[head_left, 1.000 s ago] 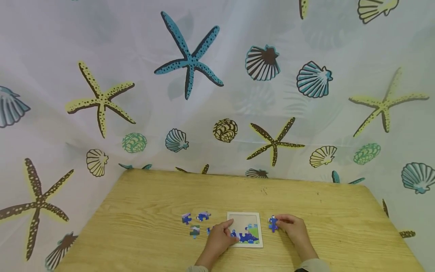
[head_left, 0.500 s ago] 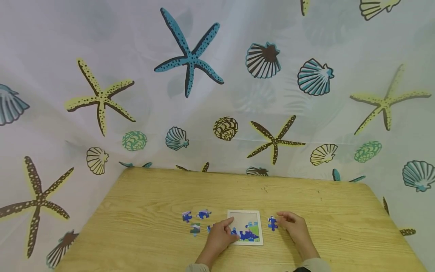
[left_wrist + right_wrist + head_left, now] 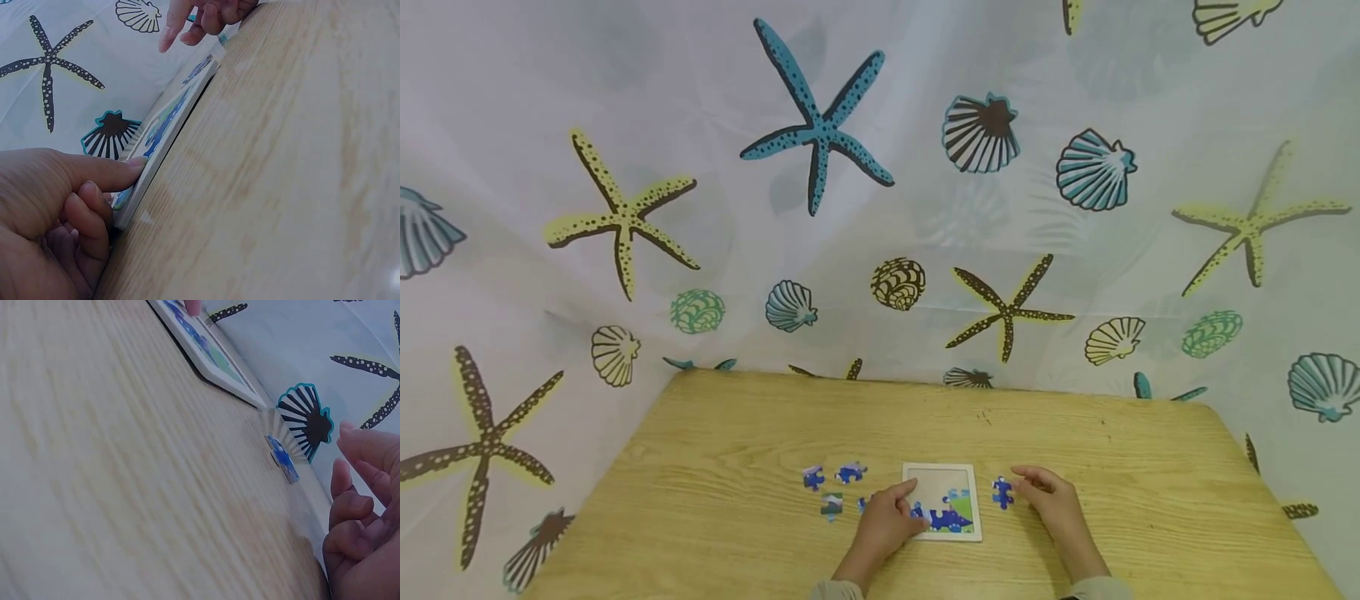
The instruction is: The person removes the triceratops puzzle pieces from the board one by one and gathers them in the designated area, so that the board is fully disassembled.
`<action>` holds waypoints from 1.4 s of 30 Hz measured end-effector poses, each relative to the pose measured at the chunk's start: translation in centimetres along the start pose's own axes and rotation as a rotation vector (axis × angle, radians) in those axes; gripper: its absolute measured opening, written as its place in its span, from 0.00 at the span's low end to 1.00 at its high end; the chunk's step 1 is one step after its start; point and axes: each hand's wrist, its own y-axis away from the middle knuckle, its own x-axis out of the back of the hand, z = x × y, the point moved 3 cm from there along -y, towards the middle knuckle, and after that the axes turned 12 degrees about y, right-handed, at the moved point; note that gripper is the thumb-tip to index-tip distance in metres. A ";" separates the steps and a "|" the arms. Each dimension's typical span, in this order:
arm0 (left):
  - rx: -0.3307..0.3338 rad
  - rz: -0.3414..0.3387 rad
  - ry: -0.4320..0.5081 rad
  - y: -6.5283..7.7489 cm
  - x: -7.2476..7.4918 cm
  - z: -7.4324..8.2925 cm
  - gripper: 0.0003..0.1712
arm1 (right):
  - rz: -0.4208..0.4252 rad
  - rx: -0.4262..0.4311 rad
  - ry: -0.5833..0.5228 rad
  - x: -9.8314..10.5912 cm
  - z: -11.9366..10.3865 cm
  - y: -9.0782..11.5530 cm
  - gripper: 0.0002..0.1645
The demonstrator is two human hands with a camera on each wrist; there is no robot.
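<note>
My left hand [image 3: 883, 527] holds the lower left corner of a white-rimmed puzzle tray [image 3: 977, 504]. In the left wrist view, the thumb [image 3: 119, 173] lies on the tray's near rim and other fingers curl beside it. Joined blue and green jigsaw pieces [image 3: 951, 520] fill the tray's lower part, while its pale upper base shows. To the tray's right, a loose blue jigsaw piece [image 3: 1002, 492] lies flat on the table. My right hand [image 3: 1051, 497] hovers just right of that piece, apart from it, fingers loosely bent with nothing between them.
Several loose jigsaw pieces lie left of the tray, among them a purple-blue one [image 3: 851, 472] and a green-grey one [image 3: 831, 505]. One is partly hidden by my left hand. A shell-and-starfish cloth [image 3: 880, 350] borders the wooden table [image 3: 737, 433] behind and at the sides.
My right hand has let go of the blue jigsaw piece and drawn slightly right. That piece now lies on the table. The left hand and the tray look unmoved.
</note>
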 end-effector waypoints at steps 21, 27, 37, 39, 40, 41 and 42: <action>-0.020 0.001 0.011 0.4 -0.4 -0.1 0.36 | -0.152 0.132 0.147 -6.3 -2.0 1.7 0.17; -0.024 0.004 -0.001 0.3 -0.3 -0.1 0.36 | -0.134 0.182 0.260 -6.8 -2.3 2.1 0.19; -0.028 0.014 -0.027 0.1 -0.2 -0.1 0.36 | -0.111 0.231 0.352 -7.1 -2.8 2.1 0.14; -0.028 0.016 -0.027 0.0 -0.2 0.0 0.36 | -0.111 0.233 0.357 -7.0 -2.8 2.1 0.13; -0.029 0.016 -0.029 0.0 -0.1 0.0 0.36 | -0.110 0.230 0.355 -7.0 -2.9 2.1 0.13; -0.029 0.017 -0.031 0.0 -0.2 0.0 0.36 | -0.109 0.230 0.353 -7.0 -2.9 2.1 0.13; -0.030 0.017 -0.032 0.0 -0.2 0.1 0.36 | -0.107 0.233 0.353 -7.0 -3.0 2.1 0.13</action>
